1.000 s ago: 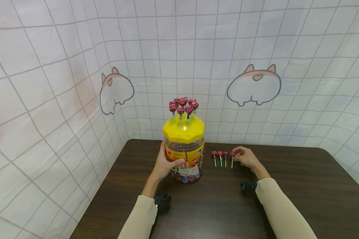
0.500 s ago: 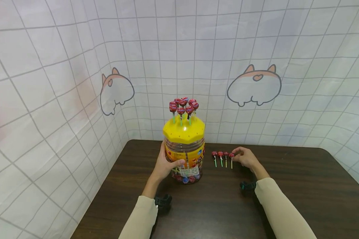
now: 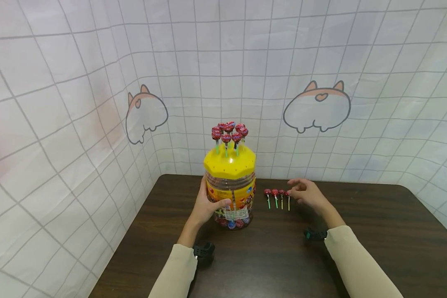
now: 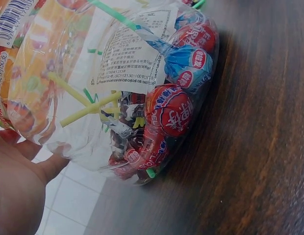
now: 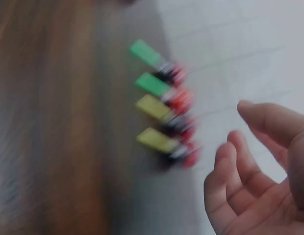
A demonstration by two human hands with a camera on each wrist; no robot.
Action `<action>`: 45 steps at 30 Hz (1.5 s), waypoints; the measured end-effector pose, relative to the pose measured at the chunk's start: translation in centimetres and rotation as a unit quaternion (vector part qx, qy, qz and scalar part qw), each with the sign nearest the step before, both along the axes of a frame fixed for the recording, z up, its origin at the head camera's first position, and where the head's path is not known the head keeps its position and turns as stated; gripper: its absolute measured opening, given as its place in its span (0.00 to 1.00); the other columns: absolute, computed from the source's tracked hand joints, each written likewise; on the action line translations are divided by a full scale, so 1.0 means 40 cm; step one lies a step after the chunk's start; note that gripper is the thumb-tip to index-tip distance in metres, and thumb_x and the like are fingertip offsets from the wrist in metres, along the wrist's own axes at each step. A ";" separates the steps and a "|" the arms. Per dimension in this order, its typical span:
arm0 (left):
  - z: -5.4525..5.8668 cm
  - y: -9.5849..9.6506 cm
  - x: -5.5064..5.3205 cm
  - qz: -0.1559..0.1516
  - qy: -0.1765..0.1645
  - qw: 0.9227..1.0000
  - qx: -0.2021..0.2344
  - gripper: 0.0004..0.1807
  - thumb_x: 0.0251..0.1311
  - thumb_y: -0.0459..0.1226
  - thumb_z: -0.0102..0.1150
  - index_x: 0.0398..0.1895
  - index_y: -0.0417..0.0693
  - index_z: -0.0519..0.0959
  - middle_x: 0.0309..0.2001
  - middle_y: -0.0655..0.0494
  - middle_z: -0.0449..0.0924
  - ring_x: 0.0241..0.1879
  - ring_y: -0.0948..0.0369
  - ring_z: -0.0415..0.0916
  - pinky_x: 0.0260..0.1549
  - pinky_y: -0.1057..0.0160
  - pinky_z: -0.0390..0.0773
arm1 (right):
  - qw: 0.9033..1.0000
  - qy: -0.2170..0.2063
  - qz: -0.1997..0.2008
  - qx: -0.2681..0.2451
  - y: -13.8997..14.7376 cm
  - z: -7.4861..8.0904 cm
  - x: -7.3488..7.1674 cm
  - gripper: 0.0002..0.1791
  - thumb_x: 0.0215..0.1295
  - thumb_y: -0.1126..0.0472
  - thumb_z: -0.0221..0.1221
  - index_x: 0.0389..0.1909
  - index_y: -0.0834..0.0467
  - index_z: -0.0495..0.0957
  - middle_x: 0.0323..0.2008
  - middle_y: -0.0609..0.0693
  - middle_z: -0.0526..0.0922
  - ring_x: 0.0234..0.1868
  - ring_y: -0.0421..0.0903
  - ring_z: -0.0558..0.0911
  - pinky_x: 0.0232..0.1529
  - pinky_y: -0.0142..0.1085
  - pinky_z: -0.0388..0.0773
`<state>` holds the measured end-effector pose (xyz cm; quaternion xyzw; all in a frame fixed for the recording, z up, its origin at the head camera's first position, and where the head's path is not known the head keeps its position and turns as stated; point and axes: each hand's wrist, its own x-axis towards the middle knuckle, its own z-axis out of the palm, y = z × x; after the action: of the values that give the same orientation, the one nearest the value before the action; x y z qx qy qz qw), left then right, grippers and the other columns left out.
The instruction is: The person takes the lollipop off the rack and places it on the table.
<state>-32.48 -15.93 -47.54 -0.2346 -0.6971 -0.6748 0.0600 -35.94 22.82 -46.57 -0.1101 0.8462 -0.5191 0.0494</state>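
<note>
My left hand (image 3: 204,206) grips the side of a clear plastic candy jar (image 3: 242,194), its thumb across the front. The jar stands upright, with a yellow lid (image 3: 229,165) holding several red-wrapped lollipops (image 3: 226,139) on sticks. Wrapped lollipops (image 4: 167,110) and loose sticks show through its wall in the left wrist view. To the jar's right, several lollipops (image 3: 275,193) lie side by side in a row, heads away from me, with green and yellow sticks. My right hand (image 3: 308,197) hovers by the rightmost lollipop (image 5: 174,152), fingers apart and holding nothing.
A dark wooden table (image 3: 268,256) carries everything. White grid-patterned cloth (image 3: 242,62) hangs close behind its back edge and along the left side. Both wrists wear black bands (image 3: 204,250).
The rightmost lollipop has shifted left, closer to the others. My right hand has then let it go, its fingers spreading and lifting away. The left hand stays on the jar.
</note>
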 end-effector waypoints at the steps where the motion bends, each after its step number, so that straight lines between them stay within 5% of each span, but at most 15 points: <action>1: 0.000 0.000 0.000 0.000 0.001 1.000 0.001 0.58 0.56 0.45 0.77 0.80 0.77 0.45 0.70 0.55 0.66 0.66 0.52 0.70 0.68 0.44 0.72 | 1.000 0.008 0.009 -0.004 -0.009 0.023 0.004 0.25 0.74 0.57 0.61 0.66 0.62 0.70 0.50 0.65 0.82 0.45 0.51 0.82 0.42 0.41 0.82; 9: 0.000 -0.004 0.000 0.001 0.006 1.000 0.000 0.58 0.55 0.46 0.77 0.80 0.77 0.45 0.70 0.56 0.66 0.65 0.53 0.71 0.67 0.46 0.72 | 0.988 0.137 0.068 -0.035 -0.130 0.236 0.043 0.18 0.73 0.57 0.62 0.60 0.58 0.76 0.43 0.60 0.83 0.39 0.44 0.83 0.39 0.37 0.83; 18: 0.001 -0.001 0.003 0.009 -0.001 1.000 -0.004 0.58 0.54 0.49 0.78 0.79 0.77 0.46 0.69 0.56 0.66 0.64 0.54 0.71 0.66 0.47 0.73 | 0.962 0.263 0.045 -0.065 -0.277 0.404 0.064 0.18 0.71 0.60 0.63 0.59 0.57 0.77 0.46 0.58 0.85 0.42 0.46 0.82 0.39 0.32 0.82; 23: 0.000 -0.002 0.002 0.006 0.002 1.000 -0.004 0.58 0.54 0.48 0.78 0.80 0.77 0.45 0.70 0.55 0.66 0.65 0.53 0.71 0.66 0.46 0.73 | 0.952 0.292 0.035 -0.086 -0.333 0.433 0.046 0.20 0.69 0.64 0.64 0.61 0.58 0.76 0.48 0.60 0.83 0.45 0.51 0.83 0.38 0.27 0.81; 32: -0.001 -0.002 0.003 0.005 0.005 1.000 -0.008 0.59 0.54 0.50 0.78 0.80 0.78 0.44 0.71 0.57 0.65 0.65 0.54 0.71 0.65 0.47 0.74 | 0.949 0.301 0.022 -0.087 -0.391 0.436 0.022 0.23 0.68 0.71 0.62 0.64 0.63 0.73 0.47 0.69 0.82 0.43 0.65 0.84 0.35 0.25 0.79; 45: 0.002 -0.002 0.001 0.003 0.008 1.000 -0.004 0.59 0.54 0.49 0.78 0.80 0.78 0.44 0.71 0.56 0.65 0.65 0.54 0.70 0.66 0.48 0.73 | 0.933 0.316 0.026 -0.168 -0.325 0.498 0.037 0.19 0.68 0.71 0.61 0.60 0.62 0.78 0.38 0.52 0.82 0.31 0.40 0.83 0.30 0.29 0.82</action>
<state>-32.46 -16.00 -47.46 -0.2384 -0.7001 -0.6698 0.0665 -34.46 9.83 -26.66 -0.2973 0.7151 -0.5908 -0.2262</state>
